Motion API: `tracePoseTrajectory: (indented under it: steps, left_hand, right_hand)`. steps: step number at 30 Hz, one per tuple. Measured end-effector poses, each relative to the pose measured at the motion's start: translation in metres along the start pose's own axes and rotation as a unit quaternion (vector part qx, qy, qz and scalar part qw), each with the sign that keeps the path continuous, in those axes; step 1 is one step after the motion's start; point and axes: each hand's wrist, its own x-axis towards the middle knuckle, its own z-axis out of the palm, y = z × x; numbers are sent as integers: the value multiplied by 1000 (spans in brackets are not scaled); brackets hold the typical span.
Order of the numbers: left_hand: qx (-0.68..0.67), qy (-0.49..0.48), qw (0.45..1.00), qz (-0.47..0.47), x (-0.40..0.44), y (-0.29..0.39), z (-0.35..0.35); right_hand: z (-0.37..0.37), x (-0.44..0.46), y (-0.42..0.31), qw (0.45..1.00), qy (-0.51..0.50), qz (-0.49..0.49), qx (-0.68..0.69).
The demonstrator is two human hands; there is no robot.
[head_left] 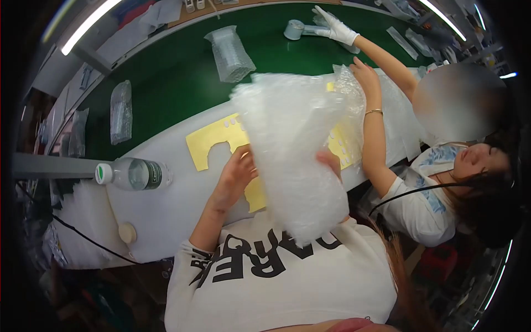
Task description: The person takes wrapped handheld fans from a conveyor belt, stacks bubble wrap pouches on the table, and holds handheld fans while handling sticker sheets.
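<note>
A large whitish bubble wrap sheet (298, 155), perhaps a bag, is held up before my chest and hides much of the bench behind it. My left hand (238, 174) grips its left edge with curled fingers. At the other side my right hand (330, 160) is closed on the wrap, smeared by motion and partly hidden. Beneath lie yellow cut-out sheets (207, 141) with holes along an edge, on the white work surface (177, 216).
A water bottle (135, 174) stands at left near a round tape roll (127, 232). Bubble-wrapped parcels (229, 55) lie on the green conveyor belt (171, 72). At right, a co-worker's gloved hand (337, 30) reaches to a grey part (296, 30); their other hand touches bubble wrap.
</note>
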Motion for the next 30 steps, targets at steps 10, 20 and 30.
tracePoseTrajectory:
  steps: [10, 20, 30]
  left_hand:
    - [34, 155, 983, -90, 22, -32, -4]
    - [303, 225, 926, 2, 33, -52, 4]
    - [707, 235, 644, 176, 13, -23, -5]
  right_hand:
    - [-79, 55, 16, 973, 83, -51, -210]
    - [-100, 69, 25, 950, 79, -111, -279]
    - [-76, 60, 42, 924, 106, -172, -325]
